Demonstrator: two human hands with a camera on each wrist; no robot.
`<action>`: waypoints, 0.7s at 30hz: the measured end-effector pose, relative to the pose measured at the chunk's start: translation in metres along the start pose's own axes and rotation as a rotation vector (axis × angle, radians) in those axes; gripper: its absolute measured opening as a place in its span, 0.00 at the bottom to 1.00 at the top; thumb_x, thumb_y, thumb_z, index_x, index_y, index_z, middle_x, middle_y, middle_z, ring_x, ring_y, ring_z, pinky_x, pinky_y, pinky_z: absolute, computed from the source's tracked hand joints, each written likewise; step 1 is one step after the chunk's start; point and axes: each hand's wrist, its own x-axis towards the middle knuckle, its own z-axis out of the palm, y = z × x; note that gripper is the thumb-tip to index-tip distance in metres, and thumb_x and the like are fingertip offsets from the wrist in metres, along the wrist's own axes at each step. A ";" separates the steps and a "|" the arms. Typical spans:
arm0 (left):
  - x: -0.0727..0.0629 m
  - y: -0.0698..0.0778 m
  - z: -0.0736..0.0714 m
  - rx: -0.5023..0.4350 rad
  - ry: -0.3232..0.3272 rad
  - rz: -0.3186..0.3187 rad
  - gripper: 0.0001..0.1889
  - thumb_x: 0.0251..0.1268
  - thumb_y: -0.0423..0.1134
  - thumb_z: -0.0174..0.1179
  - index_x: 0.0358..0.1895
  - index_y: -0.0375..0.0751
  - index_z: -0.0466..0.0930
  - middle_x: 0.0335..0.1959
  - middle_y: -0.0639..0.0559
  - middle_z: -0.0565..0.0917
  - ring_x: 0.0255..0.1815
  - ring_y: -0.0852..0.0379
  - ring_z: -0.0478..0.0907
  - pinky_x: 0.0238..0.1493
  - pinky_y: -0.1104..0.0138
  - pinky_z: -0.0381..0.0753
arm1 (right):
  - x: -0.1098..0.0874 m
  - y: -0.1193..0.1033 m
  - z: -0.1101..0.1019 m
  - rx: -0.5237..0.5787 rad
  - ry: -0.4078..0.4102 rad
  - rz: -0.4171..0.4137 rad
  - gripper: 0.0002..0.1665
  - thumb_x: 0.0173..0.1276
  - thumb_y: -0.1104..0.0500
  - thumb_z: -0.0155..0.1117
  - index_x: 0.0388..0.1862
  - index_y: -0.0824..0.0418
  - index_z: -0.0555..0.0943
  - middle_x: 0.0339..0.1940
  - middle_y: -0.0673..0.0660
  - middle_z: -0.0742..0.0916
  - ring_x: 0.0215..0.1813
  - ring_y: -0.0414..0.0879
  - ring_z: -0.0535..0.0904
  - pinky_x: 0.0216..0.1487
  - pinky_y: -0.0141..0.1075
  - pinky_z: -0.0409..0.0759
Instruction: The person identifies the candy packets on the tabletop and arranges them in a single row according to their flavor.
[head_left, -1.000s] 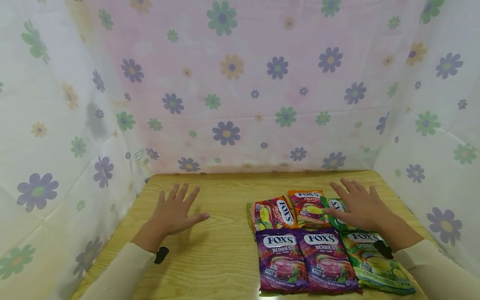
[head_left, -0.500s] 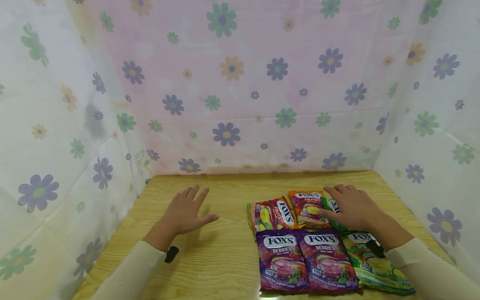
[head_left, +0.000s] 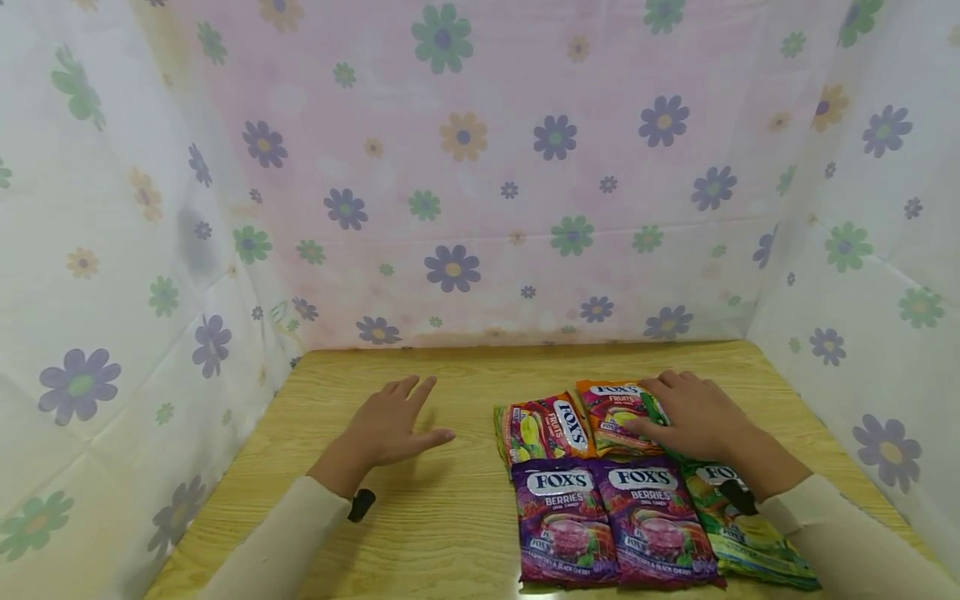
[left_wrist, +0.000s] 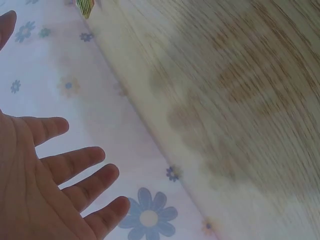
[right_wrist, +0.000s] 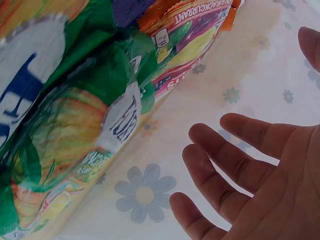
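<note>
while left hand (head_left: 384, 429) and right hand (head_left: 699, 421) hover, grip unclenched, green front bag (head_left: 756, 543) slants lengthwise, logo end (head_left: 716, 473) farthest

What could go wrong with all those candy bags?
The right grip might catch the wrong bag, since in the head view it covers much of the back green bag and sits close to other bags. Also, the left purple bag and right purple bag lie snugly side by side, so lifting one could drag the other.
</note>
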 end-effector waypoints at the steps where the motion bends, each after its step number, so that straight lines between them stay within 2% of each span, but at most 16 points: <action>1: 0.001 0.001 0.000 -0.001 -0.003 0.001 0.56 0.62 0.83 0.47 0.84 0.49 0.53 0.81 0.37 0.62 0.78 0.33 0.62 0.72 0.34 0.66 | 0.000 -0.001 0.000 0.002 -0.003 0.000 0.49 0.70 0.24 0.56 0.73 0.59 0.75 0.65 0.66 0.82 0.64 0.67 0.78 0.61 0.67 0.76; 11: 0.010 0.012 0.006 -0.007 -0.025 0.005 0.55 0.62 0.83 0.47 0.84 0.50 0.53 0.80 0.40 0.65 0.77 0.35 0.65 0.72 0.37 0.68 | 0.008 -0.013 0.005 0.022 -0.002 -0.008 0.47 0.69 0.26 0.60 0.70 0.61 0.78 0.65 0.67 0.82 0.64 0.67 0.78 0.62 0.67 0.76; 21: 0.019 0.019 0.014 -0.099 -0.030 0.019 0.58 0.58 0.84 0.50 0.84 0.50 0.53 0.78 0.42 0.68 0.76 0.38 0.67 0.70 0.39 0.72 | 0.013 -0.020 0.010 0.112 -0.038 -0.018 0.46 0.71 0.25 0.56 0.67 0.61 0.80 0.64 0.65 0.83 0.61 0.63 0.81 0.58 0.62 0.81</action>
